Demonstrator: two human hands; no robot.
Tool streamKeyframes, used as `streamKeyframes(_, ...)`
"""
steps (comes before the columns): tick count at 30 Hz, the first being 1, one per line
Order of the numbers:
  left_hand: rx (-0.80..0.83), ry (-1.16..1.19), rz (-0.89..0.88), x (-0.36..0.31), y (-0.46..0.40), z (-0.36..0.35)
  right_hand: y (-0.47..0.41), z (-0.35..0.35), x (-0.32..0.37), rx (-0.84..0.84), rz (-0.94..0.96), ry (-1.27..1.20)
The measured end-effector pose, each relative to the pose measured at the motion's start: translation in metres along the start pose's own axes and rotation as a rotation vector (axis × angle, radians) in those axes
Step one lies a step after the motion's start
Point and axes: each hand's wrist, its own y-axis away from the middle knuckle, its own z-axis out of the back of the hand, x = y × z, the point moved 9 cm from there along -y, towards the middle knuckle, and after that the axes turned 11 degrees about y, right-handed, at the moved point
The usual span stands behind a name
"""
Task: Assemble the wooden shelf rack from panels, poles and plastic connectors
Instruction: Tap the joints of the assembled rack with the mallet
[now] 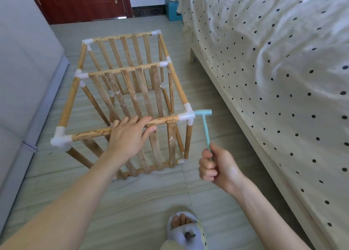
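Left grip clasps rack pole; right grip clenches hammer.

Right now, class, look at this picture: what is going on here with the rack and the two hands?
A person is putting together a wooden shelf rack lying on its side on the tiled floor, beside a bed. The left hand grips the nearest top rail to steady the frame. The right hand holds a small teal plastic hammer, whose head sits against the white corner connector, apparently tapping it onto the poles.
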Motion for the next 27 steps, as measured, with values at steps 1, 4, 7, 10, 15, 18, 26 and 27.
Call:
streamKeyframes(1,0.004,-0.001,0.001,0.000,0.000,-0.001,0.000,0.000,0.001,0.000,0.009,-0.013)
streamKeyframes(4,-0.003,0.004,0.005,0.001,0.001,-0.001,-0.003,0.014,0.018,-0.098,0.174,-0.183)
streamKeyframes(7,-0.001,-0.001,-0.005,0.001,0.000,-0.001,-0.002,-0.008,-0.007,0.023,0.023,-0.023)
streamKeyframes(10,-0.004,0.000,0.009,0.002,0.001,-0.001,-0.002,0.002,-0.001,-0.053,0.098,-0.147)
streamKeyframes(15,0.014,-0.002,0.010,0.002,0.001,-0.001,0.001,0.012,0.009,-0.128,0.175,-0.124)
streamKeyframes(18,0.016,-0.005,0.013,0.001,0.001,-0.001,0.003,0.004,-0.010,-0.082,0.044,0.082)
streamKeyframes(26,0.139,0.102,-0.028,0.025,0.005,0.012,0.017,-0.030,0.007,-0.102,0.260,0.487)
streamKeyframes(27,0.122,0.077,-0.017,0.039,0.007,0.020,0.020,-0.043,0.009,-0.091,0.319,0.632)
